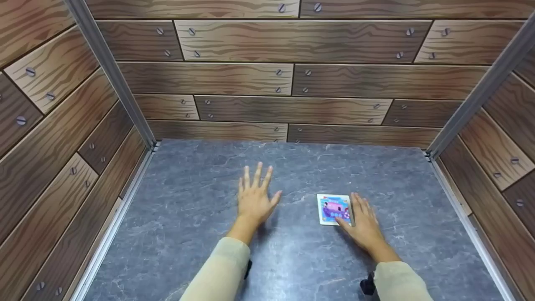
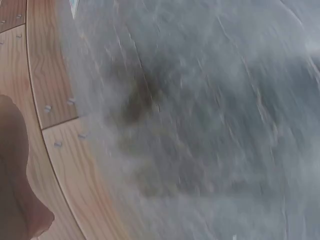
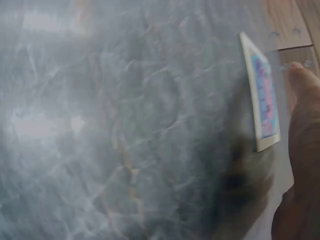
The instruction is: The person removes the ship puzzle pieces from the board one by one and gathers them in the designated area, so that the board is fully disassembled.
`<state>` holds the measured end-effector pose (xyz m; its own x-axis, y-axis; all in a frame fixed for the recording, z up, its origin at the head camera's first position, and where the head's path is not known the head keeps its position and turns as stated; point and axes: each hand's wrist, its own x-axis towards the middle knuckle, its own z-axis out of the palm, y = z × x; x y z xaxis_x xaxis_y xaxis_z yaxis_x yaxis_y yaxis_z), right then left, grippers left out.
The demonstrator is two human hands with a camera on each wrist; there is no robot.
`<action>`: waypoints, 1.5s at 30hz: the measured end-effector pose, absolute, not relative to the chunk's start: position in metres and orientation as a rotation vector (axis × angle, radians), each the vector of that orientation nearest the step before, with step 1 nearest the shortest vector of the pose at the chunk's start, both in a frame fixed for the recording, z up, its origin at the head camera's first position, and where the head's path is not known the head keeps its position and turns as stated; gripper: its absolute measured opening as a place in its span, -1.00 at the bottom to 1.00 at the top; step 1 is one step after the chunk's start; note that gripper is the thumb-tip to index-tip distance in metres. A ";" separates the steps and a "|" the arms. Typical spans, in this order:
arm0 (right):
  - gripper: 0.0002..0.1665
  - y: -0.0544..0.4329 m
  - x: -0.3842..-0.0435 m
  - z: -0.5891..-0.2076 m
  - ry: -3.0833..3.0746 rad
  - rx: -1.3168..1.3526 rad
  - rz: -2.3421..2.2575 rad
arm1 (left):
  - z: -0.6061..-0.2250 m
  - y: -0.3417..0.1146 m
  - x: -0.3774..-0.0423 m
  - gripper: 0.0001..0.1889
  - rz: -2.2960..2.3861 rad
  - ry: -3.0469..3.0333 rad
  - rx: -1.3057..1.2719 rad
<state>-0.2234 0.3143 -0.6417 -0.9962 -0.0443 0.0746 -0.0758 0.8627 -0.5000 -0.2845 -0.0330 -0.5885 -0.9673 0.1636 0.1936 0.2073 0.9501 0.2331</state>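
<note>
A small square picture card with a white border and a pink, purple and blue print lies on the grey marbled tabletop, right of the middle. My right hand is at its right side, fingers extended along that edge and thumb overlapping the lower right corner in the head view. Seen from the right wrist, the card lies flat beyond the thumb, its light edge showing. To the left, my left hand is over the tabletop with fingers spread, holding nothing. Only part of that hand appears in the left wrist view.
Wood-plank patterned panels wall in the back and both sides of the grey tabletop. Metal rails run along the side edges, and a metal post rises at each back corner. Dark straps show near both sleeve cuffs.
</note>
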 end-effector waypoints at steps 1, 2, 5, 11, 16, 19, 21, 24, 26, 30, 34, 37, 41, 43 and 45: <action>0.18 0.315 -0.224 -0.645 -2.969 0.094 0.804 | -0.591 -0.028 -0.285 -0.16 -0.391 -2.929 -0.298; 0.17 0.316 -0.224 -0.648 -2.967 0.092 0.807 | -0.593 -0.022 -0.285 -0.16 -0.408 -2.928 -0.314; 0.13 0.316 -0.225 -0.656 -2.976 0.087 0.802 | -0.602 -0.007 -0.285 -0.18 -0.441 -2.930 -0.348; 0.07 0.311 -0.230 -0.665 -2.976 0.080 0.756 | -0.614 0.018 -0.283 -0.19 -0.499 -2.959 -0.414; -0.06 0.307 -0.233 -0.666 -2.935 0.108 0.672 | -0.617 0.036 -0.282 -0.24 -0.555 -2.972 -0.469; -0.12 0.307 -0.232 -0.667 -2.929 0.109 0.632 | -0.618 0.047 -0.284 -0.27 -0.572 -2.965 -0.522; -0.14 0.307 -0.230 -0.668 -2.934 0.100 0.615 | -0.618 0.055 -0.285 -0.28 -0.594 -2.967 -0.565; -0.16 0.307 -0.227 -0.669 -2.946 0.086 0.589 | -0.620 0.067 -0.286 -0.30 -0.680 -2.954 -0.638; -0.16 0.308 -0.226 -0.670 -2.957 0.077 0.577 | -0.620 0.074 -0.286 -0.32 -0.765 -2.947 -0.692; -0.17 0.307 -0.226 -0.673 -2.963 0.074 0.552 | -0.622 0.088 -0.289 -0.36 -0.986 -2.966 -0.774; -0.18 0.304 -0.226 -0.675 -2.954 0.075 0.567 | -0.643 0.096 -0.298 -0.41 -1.260 -2.941 -0.766; -0.19 0.300 -0.226 -0.676 -2.951 0.070 0.583 | -0.654 0.096 -0.299 -0.44 -1.384 -2.908 -0.731; -0.18 0.296 -0.228 -0.676 -2.956 0.062 0.585 | -0.652 0.092 -0.295 -0.47 -1.422 -2.913 -0.646; -0.18 0.294 -0.231 -0.675 -2.960 0.063 0.584 | -0.651 0.092 -0.298 -0.48 -1.428 -2.914 -0.602; -0.17 0.294 -0.234 -0.674 -2.959 0.063 0.580 | -0.648 0.093 -0.301 -0.47 -1.408 -2.921 -0.596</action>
